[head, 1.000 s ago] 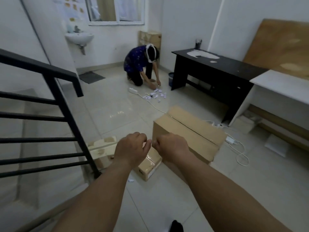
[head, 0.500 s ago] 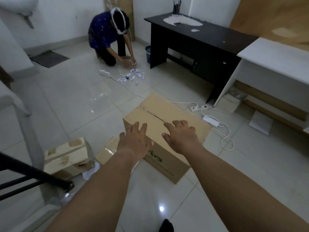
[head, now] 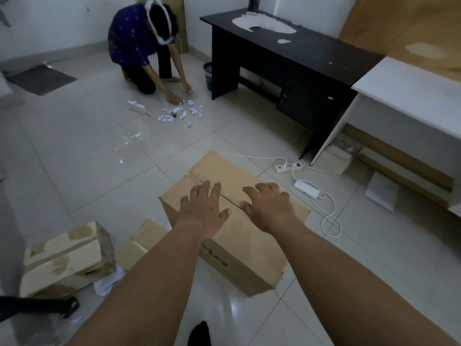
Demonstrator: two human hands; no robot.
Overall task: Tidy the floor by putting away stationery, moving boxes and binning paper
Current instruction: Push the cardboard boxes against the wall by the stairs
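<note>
Now, both hands spread over taped brown cardboard box point(head: 249, 255), green print

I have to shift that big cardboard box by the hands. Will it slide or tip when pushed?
The big cardboard box sits low and wide, so tipping seems unlikely. The glossy tile floor should let it slide. Its closed, flat top suggests stiff sides; weight cannot be judged.

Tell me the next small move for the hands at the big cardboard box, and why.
Probably slide both hands out to the box's side edges and grip. The left hand and right hand are spread open over the closed top of the large cardboard box, holding nothing, and an open palm on top cannot lift it.
</note>
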